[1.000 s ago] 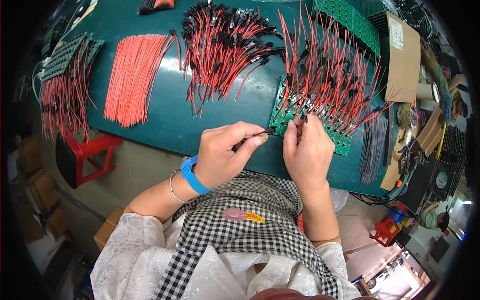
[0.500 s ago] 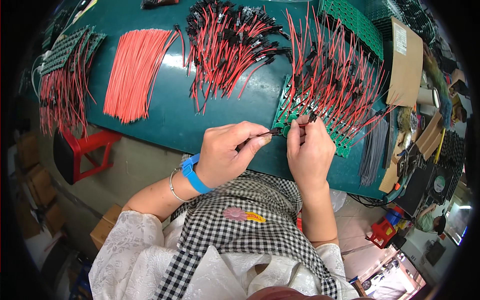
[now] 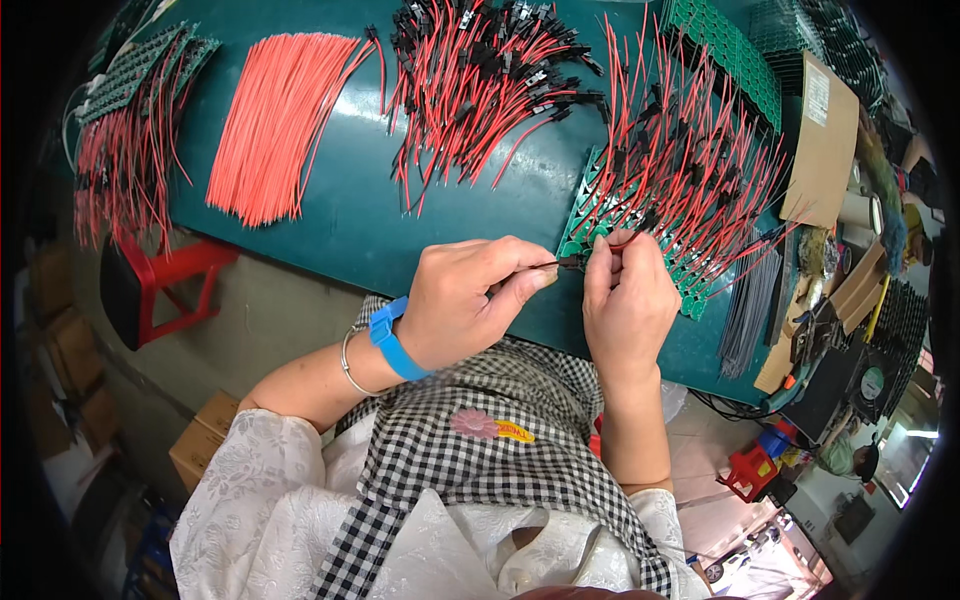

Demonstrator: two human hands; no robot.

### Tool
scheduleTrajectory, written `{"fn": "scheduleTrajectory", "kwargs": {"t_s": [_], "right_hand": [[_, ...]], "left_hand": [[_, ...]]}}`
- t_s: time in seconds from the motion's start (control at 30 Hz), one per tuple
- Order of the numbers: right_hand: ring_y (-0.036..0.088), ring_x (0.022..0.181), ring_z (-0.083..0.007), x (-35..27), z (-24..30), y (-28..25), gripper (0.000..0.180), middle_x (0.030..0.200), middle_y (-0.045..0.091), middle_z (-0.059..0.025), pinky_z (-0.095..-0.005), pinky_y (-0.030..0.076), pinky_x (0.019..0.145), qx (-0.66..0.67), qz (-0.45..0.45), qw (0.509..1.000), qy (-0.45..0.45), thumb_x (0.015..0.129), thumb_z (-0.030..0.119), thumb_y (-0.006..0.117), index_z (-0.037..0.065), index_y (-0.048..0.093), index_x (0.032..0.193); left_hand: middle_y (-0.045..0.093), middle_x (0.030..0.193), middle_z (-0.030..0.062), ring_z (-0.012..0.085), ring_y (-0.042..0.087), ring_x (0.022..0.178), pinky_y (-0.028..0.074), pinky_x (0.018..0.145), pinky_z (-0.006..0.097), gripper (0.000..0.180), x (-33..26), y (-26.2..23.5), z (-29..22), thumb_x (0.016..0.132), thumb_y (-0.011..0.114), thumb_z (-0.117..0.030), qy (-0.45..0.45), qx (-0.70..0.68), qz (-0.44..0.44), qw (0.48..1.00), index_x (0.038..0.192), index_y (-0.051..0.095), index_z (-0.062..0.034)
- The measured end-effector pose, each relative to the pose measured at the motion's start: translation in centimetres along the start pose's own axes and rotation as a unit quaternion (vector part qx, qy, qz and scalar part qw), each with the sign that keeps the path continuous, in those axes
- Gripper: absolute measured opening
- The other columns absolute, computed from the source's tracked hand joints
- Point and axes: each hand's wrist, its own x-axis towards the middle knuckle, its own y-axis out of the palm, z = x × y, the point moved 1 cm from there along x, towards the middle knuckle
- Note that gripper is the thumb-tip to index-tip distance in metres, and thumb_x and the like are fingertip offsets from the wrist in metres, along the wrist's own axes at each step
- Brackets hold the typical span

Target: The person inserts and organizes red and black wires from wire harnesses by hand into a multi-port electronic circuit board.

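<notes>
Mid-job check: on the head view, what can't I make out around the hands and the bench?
- Head view: rear end of the dark piece, hidden inside the left hand.
- Head view: exactly what the right hand pinches; its own grip covers it.
- Head view: much of the green board, under red-and-black wires.
- Head view: far end of the connector bundle, cut off by the top edge.

Leads [image 3: 690, 170] lay across the panel [image 3: 575, 240] on the table [image 3: 355, 190]. Behind the panel, to its left, were the connectors [image 3: 480, 90]; farther left, a wire bundle [image 3: 280, 130]; farthest left, boards [image 3: 135, 80] at the table's end. Behind the panel, to its right, was a board stack [image 3: 735, 60], with cardboard [image 3: 823, 145] farther right. Just right of the panel lay another bundle [image 3: 748, 310]. The right hand [image 3: 632, 305] was at the panel's near edge, the left hand [image 3: 465, 295] front-left of it.
</notes>
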Motion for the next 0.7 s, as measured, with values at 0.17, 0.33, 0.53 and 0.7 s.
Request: {"fn": "scheduleTrajectory", "kwargs": {"t_s": [0.17,0.33,0.53,0.7], "right_hand": [[0.061,0.064,-0.0305,0.18,-0.10,-0.24,0.016,0.077,0.059,-0.0122,-0.0396,0.049,0.056,-0.012,0.010,1.000,-0.010,0.083,0.004,0.070,0.002,0.055,0.086],[0.062,0.064,-0.0306,0.03,-0.07,-0.10,0.016,0.075,0.059,-0.0122,-0.0397,0.049,0.056,-0.003,0.004,1.000,0.003,0.083,0.004,0.070,0.002,0.055,0.085],[0.061,0.062,-0.0303,0.63,0.06,-0.32,0.018,0.073,0.060,-0.0113,-0.0397,0.048,0.054,-0.005,0.028,0.999,-0.025,0.082,0.006,0.072,0.003,0.055,0.084],[0.059,0.057,-0.0262,0.27,0.04,0.18,0.021,0.071,0.060,-0.0102,-0.0363,0.047,0.050,0.074,-0.018,0.996,0.053,0.081,0.006,0.075,0.004,0.054,0.082]], "left_hand": [[0.072,0.082,0.0103,0.0171,0.069,0.064,0.054,0.057,0.027,0.014,-0.11,-0.06,0.00,0.083,0.073,-0.001,0.002,0.002,-0.002,1.000,0.095,0.065,-0.0013],[0.072,0.082,0.0103,0.0170,0.069,0.064,0.054,0.057,0.027,0.014,-0.19,-0.03,0.12,0.083,0.073,-0.001,0.004,-0.003,-0.005,1.000,0.095,0.065,-0.0012],[0.072,0.082,0.0103,0.0162,0.069,0.064,0.054,0.058,0.026,0.012,-0.26,-0.09,0.03,0.085,0.072,-0.002,-0.014,-0.019,-0.006,1.000,0.095,0.066,0.0001],[0.073,0.083,0.0092,0.0124,0.068,0.066,0.055,0.060,0.024,0.010,-0.14,-0.34,-0.36,0.088,0.069,-0.002,-0.087,-0.054,0.020,0.995,0.097,0.066,0.0024]]}}
